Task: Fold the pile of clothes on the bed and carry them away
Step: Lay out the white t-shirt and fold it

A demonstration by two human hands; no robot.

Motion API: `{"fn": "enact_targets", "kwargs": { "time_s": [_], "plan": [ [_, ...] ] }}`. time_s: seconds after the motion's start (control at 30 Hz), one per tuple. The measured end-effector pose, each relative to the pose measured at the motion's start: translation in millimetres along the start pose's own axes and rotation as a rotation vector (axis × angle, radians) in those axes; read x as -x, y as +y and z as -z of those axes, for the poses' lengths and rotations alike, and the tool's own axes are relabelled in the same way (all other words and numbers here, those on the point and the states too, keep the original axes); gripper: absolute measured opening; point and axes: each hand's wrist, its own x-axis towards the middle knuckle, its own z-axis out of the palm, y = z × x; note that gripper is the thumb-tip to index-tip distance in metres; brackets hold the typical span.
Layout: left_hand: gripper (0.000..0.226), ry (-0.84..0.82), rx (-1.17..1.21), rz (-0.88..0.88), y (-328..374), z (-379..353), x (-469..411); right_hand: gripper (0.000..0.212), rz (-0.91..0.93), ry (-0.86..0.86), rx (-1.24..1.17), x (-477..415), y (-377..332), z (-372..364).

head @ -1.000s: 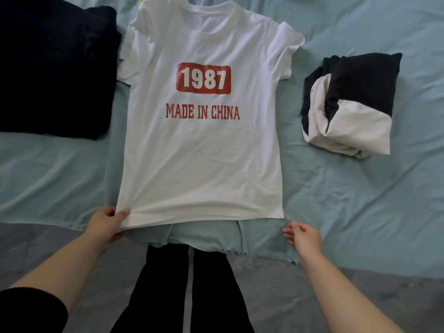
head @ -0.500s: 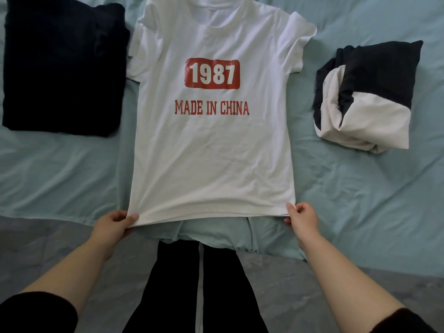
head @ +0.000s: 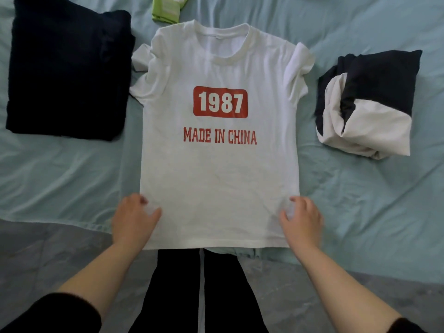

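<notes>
Pale-blue bedsheet (head: 72, 179) supports the white printed cotton T-shirt (head: 218, 164), spread flat face-up at its near edge. Left hand (head: 133, 221) and right hand (head: 301, 221) rest near the hem corners, fingers loosely spread, gripping nothing. Smooth outward evenly before folding; keep side edges parallel.

On the white T-shirt (head: 218, 169) spread before us on the bed, we read "1987" in white numerals set inside a red rounded box (head: 220, 102) across the chest. Directly below it, in red block capitals printed on the white cloth, we read "MADE IN CHINA" (head: 219, 135). The green packet (head: 166, 9) lying past the shirt's collar carries a pale label, but its print is too small and blurred for us to make out, and nothing else within our view bears any lettering.
</notes>
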Motion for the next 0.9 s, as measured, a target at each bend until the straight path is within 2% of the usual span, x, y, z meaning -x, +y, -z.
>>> {"fn": "enact_targets", "kwargs": {
  "time_s": [0.1, 0.2, 0.27, 0.37, 0.47, 0.53, 0.6, 0.67, 0.8, 0.9],
  "plan": [
    [0.059, 0.052, -0.062, -0.318, 73, -10, -35, 0.048, 0.355, 0.021, 0.013, -42, -75, 1],
    [0.072, 0.1, -0.203, -0.501, 119, -35, -71, 0.057, 0.551, 0.089, 0.094, -79, -130, -15],
    [0.078, 0.05, -0.355, -0.606, 105, -58, -75, 0.061, 0.604, 0.061, 0.176, -77, -124, -39],
    [0.087, -0.041, -0.512, -0.775, 48, -80, -56, 0.069, 0.62, -0.048, 0.318, -43, -69, -72],
    [0.094, -0.2, -0.585, -0.824, 17, -70, -45, 0.076, 0.616, -0.135, 0.408, -29, -44, -72],
    [0.096, -0.241, -0.568, -0.836, 11, -55, -46, 0.077, 0.596, -0.164, 0.431, -32, -51, -60],
    [0.091, -0.225, -0.465, -0.761, 17, -34, -52, 0.077, 0.577, -0.139, 0.402, -38, -69, -46],
    [0.084, -0.124, -0.233, -0.619, 35, -11, -69, 0.076, 0.579, -0.104, 0.37, -50, -98, -35],
    [0.077, 0.066, 0.438, -0.117, 85, 37, -141, 0.074, 0.586, -0.036, 0.24, -95, -184, -21],
    [0.067, 0.137, 0.795, 0.208, 109, 62, -197, 0.072, 0.58, -0.024, 0.164, -126, -241, -20]
  ]
}}
